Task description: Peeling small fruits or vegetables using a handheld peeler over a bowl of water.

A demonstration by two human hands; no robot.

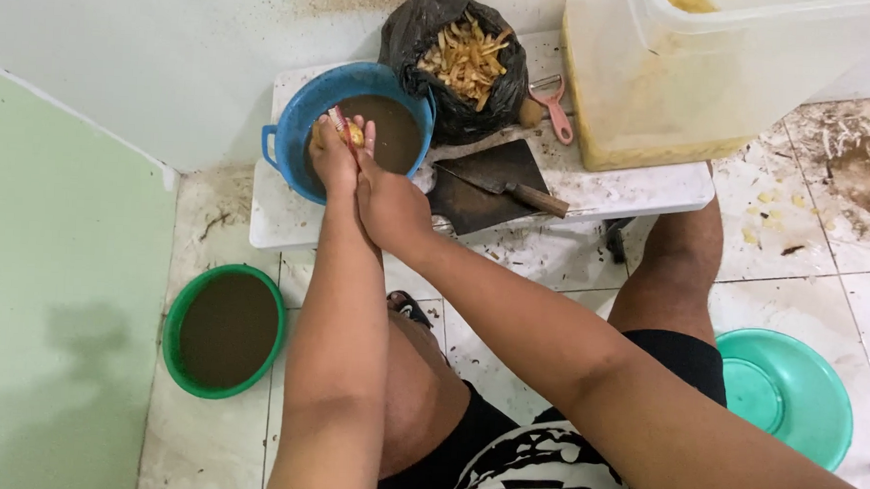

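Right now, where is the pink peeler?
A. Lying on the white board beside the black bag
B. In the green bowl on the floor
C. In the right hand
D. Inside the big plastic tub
A: the pink peeler lies on the white board next to the black bag of peelings, while both hands work over the blue bowl.

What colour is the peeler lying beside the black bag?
Pink, the peeler on the white board; head view.
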